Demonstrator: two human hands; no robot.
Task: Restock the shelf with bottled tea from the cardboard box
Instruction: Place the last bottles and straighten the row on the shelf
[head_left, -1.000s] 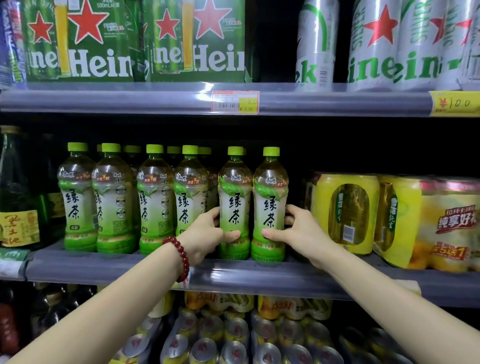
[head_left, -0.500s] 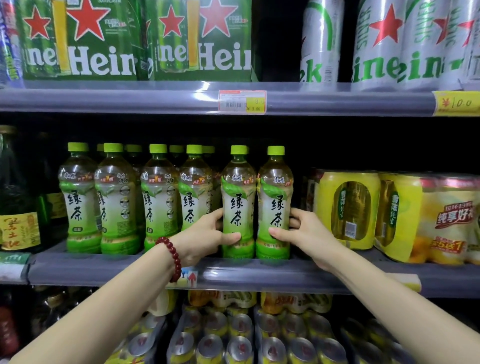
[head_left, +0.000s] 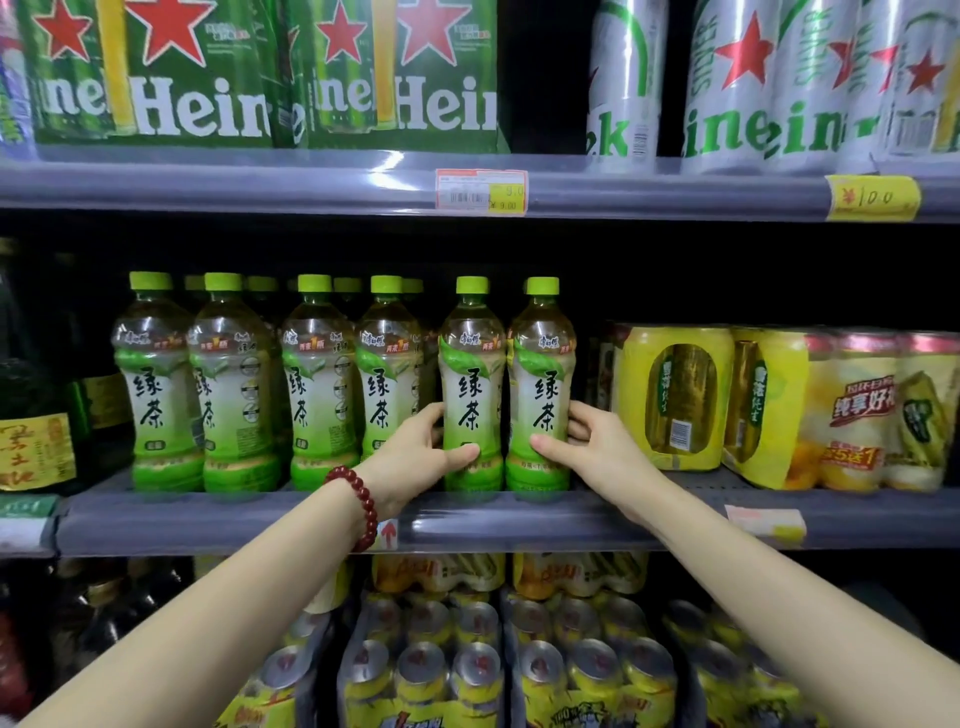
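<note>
left grip: my left hand (head_left: 415, 457) wraps one green-capped clear plastic tea bottle (head_left: 471, 384), frame centre.
right grip: my right hand (head_left: 597, 452) clasps its neighbouring tea bottle (head_left: 543, 384).
both: upright on grey shelf (head_left: 208, 519).

Grey metal shelf rails (head_left: 675, 519) are running across a dark store rack, glare from overhead light streaking their plastic strips. Green Heineken cartons (head_left: 260, 73) and silver Heineken cans (head_left: 769, 88) are sitting on the top tier above a price tag (head_left: 480, 189) (print too blurred to read). Yellow can multipacks (head_left: 675, 397) are filling the middle tier's right, more canned packs (head_left: 483, 670) crowding underneath, dark glass bottles (head_left: 36, 395) standing left.
</note>
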